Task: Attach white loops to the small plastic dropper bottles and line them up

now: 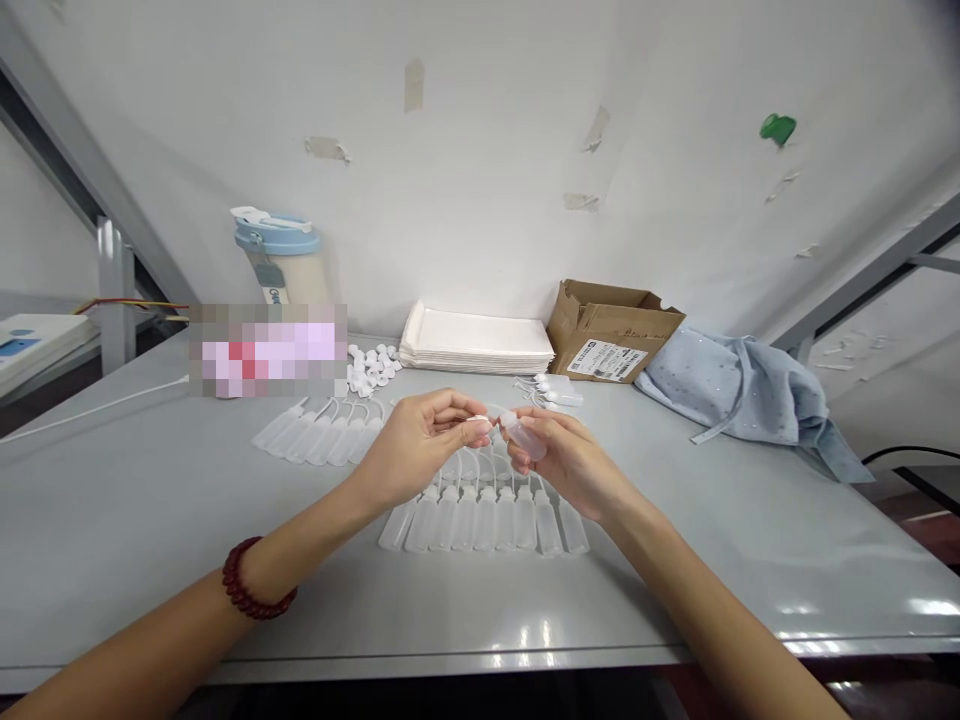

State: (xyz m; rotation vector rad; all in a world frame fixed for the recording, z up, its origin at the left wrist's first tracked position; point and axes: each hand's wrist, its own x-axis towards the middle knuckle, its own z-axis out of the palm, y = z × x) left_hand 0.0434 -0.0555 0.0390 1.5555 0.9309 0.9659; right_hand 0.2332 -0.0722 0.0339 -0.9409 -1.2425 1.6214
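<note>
Pinched in my right hand [574,460] is a small translucent squeeze bottle [529,442], tilted with its neck toward the left. The fingers of my left hand [420,435] are closed on a small white cap [478,424], close to the bottle's neck; whether the two touch I cannot tell. Below my hands lies a row of similar bottles [486,522] with thin white tubes at their necks. Another group of bottles [322,438] lies left of my left hand, partly covered by it. A pile of white caps [373,368] sits farther back.
Against the wall stand a stack of white paper sleeves [480,342], an open cardboard box [615,330] and a blue-lidded tumbler [281,245]. Several small bottles [559,390] lie before the box. A light-blue cloth [735,385] is at right, a pixelated package [270,355] at left.
</note>
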